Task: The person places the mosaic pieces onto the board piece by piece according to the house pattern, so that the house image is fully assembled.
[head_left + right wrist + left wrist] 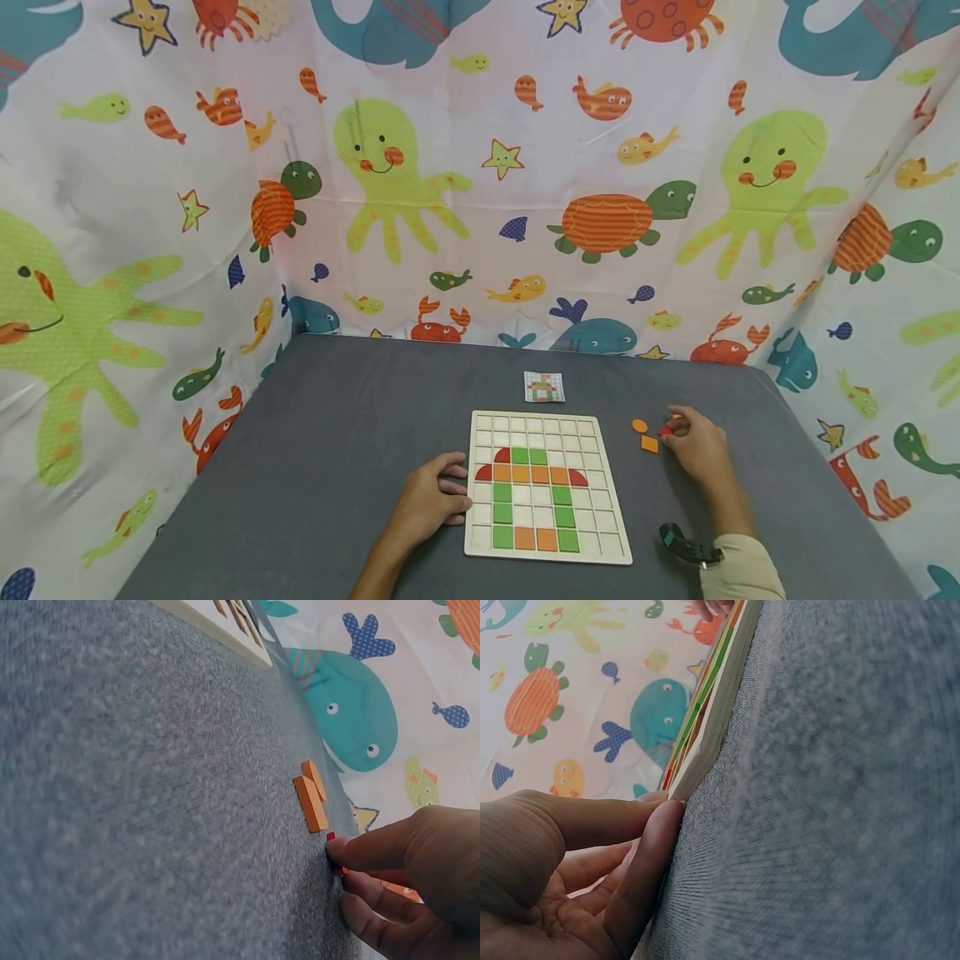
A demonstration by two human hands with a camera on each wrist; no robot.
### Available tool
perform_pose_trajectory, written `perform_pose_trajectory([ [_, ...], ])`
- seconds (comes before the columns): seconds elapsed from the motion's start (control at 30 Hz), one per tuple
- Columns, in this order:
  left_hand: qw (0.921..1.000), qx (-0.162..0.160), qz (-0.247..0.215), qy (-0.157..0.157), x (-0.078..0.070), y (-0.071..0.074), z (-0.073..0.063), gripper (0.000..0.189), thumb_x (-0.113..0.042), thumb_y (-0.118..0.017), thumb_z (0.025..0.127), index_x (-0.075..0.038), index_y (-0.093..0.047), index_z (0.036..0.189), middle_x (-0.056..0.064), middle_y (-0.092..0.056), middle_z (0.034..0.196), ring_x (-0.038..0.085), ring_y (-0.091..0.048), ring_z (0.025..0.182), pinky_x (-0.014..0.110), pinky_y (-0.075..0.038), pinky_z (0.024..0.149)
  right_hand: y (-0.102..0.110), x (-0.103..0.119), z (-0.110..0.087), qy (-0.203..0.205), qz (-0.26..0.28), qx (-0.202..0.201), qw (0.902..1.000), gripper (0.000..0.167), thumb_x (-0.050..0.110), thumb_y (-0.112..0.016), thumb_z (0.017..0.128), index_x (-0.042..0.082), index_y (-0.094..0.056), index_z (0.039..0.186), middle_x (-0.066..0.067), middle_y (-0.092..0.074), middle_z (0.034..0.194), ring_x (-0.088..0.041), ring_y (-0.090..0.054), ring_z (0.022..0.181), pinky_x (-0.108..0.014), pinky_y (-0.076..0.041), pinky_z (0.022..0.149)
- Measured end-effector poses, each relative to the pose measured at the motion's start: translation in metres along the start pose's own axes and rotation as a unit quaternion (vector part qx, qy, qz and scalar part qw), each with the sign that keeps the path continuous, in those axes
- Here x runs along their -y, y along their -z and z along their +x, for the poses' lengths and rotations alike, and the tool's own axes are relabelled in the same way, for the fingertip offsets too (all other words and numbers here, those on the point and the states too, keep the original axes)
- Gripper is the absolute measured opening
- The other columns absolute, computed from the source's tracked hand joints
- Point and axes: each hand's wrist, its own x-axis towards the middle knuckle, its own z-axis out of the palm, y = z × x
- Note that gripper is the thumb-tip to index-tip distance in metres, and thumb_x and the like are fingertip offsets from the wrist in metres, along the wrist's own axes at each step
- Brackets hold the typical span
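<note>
A pale wooden grid board (603, 500) lies on the table, with green, orange and red tiles set in its cells. At its left edge, my left hand (429, 502) pinches the rim between thumb and finger, which the left wrist view shows close up. My right hand (699, 447), to the right of the board, holds a small red piece (331, 838) between thumb and fingertips, low at the tabletop. Most of that piece is hidden by the fingers. Beside it lie an orange round piece (639, 426) and an orange square tile (649, 445).
A small printed card (555, 397) with a coloured grid picture lies behind the board. More orange shows just behind the right fingertips. The grey cloth-covered table (337, 417) meets a curtain (480, 292) printed with sea animals. A black band (686, 548) circles the right wrist.
</note>
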Motion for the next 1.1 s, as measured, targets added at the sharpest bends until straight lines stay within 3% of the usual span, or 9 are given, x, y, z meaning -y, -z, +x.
perform_pose_trajectory([
  [0.17,1.0000,0.000,0.001,-0.001,0.000,0.000,0.000,0.067,0.011,-0.081,0.080,0.003,-0.059,0.143,0.017,-0.069,0.121,0.022,-0.072,0.094,0.038,-0.066,0.061,0.000,-0.001,-0.001,0.000,-0.003,0.002,1.0000,0.055,0.000,-0.077,0.091,-0.011,-0.056,0.140,-0.027,-0.073,0.113,-0.037,-0.073,0.096,-0.059,-0.059,0.087],
  [0.4,1.0000,0.000,0.000,-0.001,0.000,0.000,0.000,0.067,0.011,-0.080,0.080,0.004,-0.059,0.143,0.018,-0.068,0.122,0.022,-0.072,0.094,0.038,-0.066,0.062,0.000,0.004,-0.007,-0.005,0.008,0.020,0.9997,0.060,0.004,-0.076,0.094,-0.008,-0.050,0.147,-0.024,-0.073,0.112,-0.032,-0.073,0.094,-0.046,-0.062,0.078],
  [0.77,1.0000,0.001,0.000,0.000,-0.002,0.000,0.000,0.066,0.011,-0.080,0.081,0.004,-0.059,0.143,0.018,-0.068,0.122,0.022,-0.071,0.094,0.038,-0.066,0.062,-0.005,0.025,-0.017,0.042,0.026,-0.007,0.9988,0.061,0.008,-0.077,0.094,-0.003,-0.053,0.148,-0.022,-0.074,0.114,-0.035,-0.074,0.098,-0.044,-0.062,0.077],
  [1.1,1.0000,-0.001,-0.002,-0.002,-0.002,-0.001,-0.001,0.067,0.012,-0.080,0.080,0.004,-0.059,0.143,0.019,-0.068,0.122,0.022,-0.072,0.094,0.038,-0.066,0.062,-0.018,0.046,-0.023,0.073,0.053,0.019,0.9957,0.059,0.009,-0.076,0.096,0.004,-0.054,0.151,-0.016,-0.075,0.118,-0.031,-0.072,0.101,-0.034,-0.057,0.076],
])
